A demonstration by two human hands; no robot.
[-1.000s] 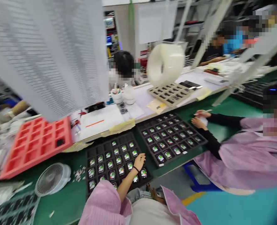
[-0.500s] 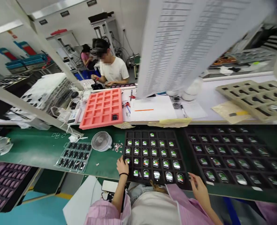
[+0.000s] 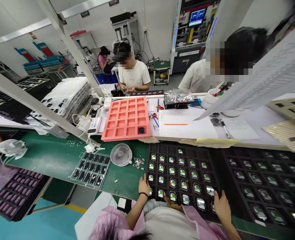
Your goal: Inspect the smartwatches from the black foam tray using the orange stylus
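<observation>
Dark matte tray [image 3: 213,154], square-celled, on smooth green surface [image 3: 127,180]; holds glossy, rounded-square pieces [image 3: 182,172], faces green and white. Left hand [image 3: 143,187] at tray's left edge, right hand [image 3: 221,206] at its right; cannot tell whether either grips.

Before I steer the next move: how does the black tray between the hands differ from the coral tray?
The black tray holds many green-marked devices; the coral tray shows just one dark piece, in its near right compartment. The black tray lies on the green bench, between left hand and right hand; the coral tray sits farther off, on the white shelf. Both are divided into rows of compartments.
</observation>
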